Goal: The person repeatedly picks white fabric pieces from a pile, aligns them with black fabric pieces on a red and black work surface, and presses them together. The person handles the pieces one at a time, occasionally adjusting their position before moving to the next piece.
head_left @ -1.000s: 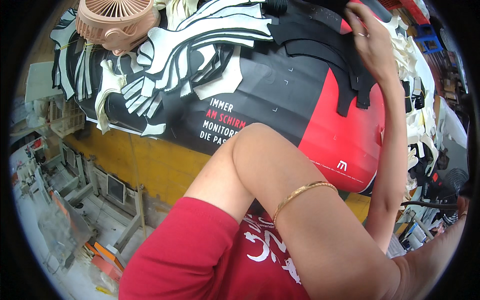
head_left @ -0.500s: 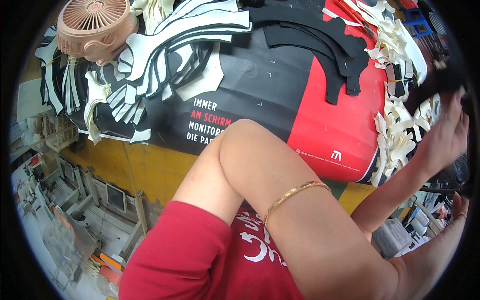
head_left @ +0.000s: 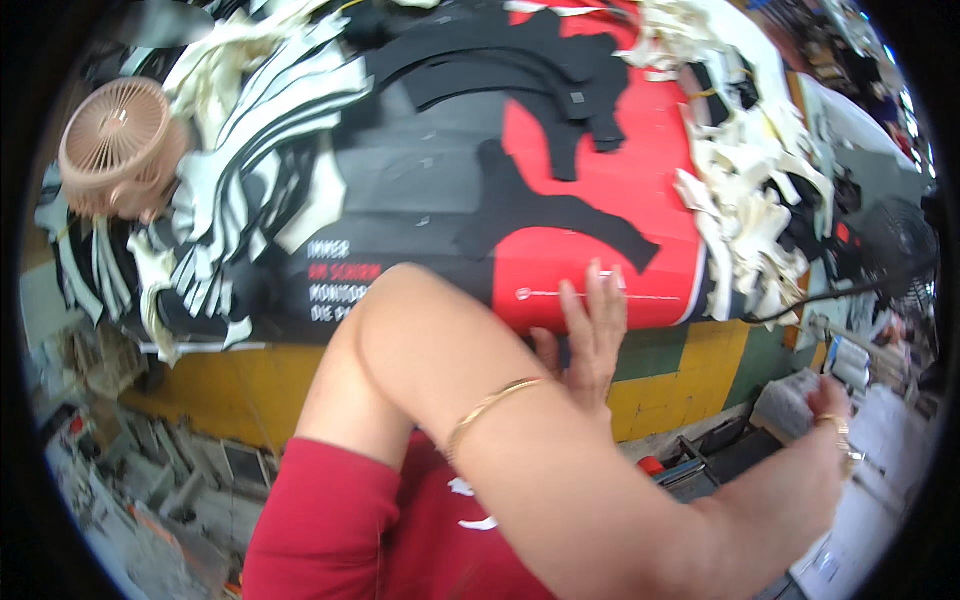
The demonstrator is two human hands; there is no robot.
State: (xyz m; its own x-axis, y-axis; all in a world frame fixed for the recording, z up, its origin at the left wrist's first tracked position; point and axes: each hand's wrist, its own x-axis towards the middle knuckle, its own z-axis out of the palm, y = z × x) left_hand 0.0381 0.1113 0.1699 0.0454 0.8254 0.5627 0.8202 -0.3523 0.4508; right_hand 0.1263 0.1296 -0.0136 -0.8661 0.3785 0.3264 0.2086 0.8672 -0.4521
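One left hand (head_left: 590,335) is being laid flat at the near edge of a red and black printed sheet (head_left: 590,170) that is covering the work table; its fingers are spread and open, nothing is being gripped, and the palm is touching the red part of the sheet just below a dark curved cut piece (head_left: 545,215). That piece is lying alone on the sheet, between the black half and the red half, close to the fingertips. A second group of black cut pieces (head_left: 520,75), overlapping so that an exact count cannot be given, is lying farther back on the sheet. One right hand (head_left: 830,405) is being held low at the right side, well apart from the table; one ring is being worn on it, but whether it is closed on anything cannot be told. One gold bangle (head_left: 490,405) is being worn on the forearm crossing the foreground. One small pink fan (head_left: 115,150) is resting at the left end of the table, beside a fanned heap of white and black strips (head_left: 250,170). A pile of cream offcuts (head_left: 745,190) is lying along the right edge.
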